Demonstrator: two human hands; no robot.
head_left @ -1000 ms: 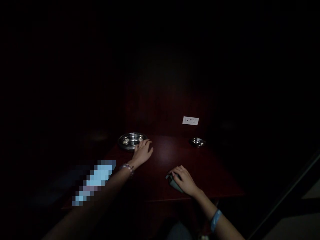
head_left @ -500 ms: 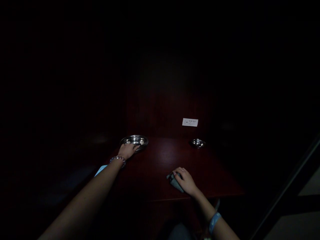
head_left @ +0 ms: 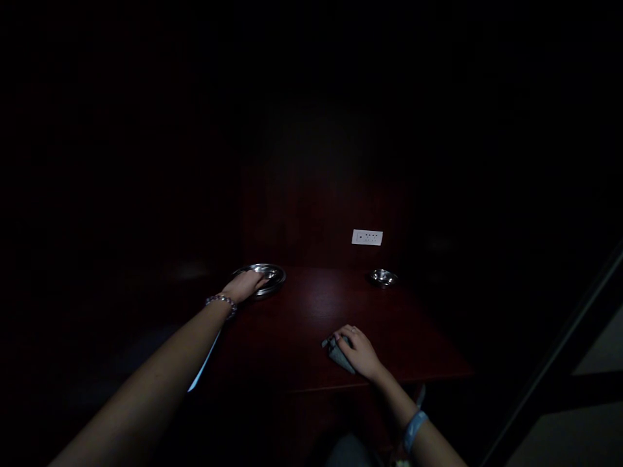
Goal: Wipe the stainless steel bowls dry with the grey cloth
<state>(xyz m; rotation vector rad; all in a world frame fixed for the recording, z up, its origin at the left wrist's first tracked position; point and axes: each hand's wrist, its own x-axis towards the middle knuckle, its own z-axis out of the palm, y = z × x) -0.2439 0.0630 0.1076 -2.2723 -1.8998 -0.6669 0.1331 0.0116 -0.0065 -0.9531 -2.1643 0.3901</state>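
Observation:
The scene is very dark. My left hand point(head_left: 247, 285) reaches far forward and grips the near rim of a shiny metal plate point(head_left: 268, 273) at the back left of a dark red table point(head_left: 311, 311). The plate looks tilted, its near edge lifted. A bead bracelet circles that wrist. My right hand point(head_left: 359, 350) lies on the table near the front edge, fingers curled over a small grey cloth point(head_left: 337, 352).
A small metal dish point(head_left: 383, 277) sits at the table's back right. A white socket panel point(head_left: 366, 237) is on the dark wall behind. A pale blue strip point(head_left: 204, 366) shows under my left forearm. Everything around the table is black.
My left hand slid from beside the metal plate onto its near rim and took hold of it; the plate now tilts. My right hand stayed on the cloth.

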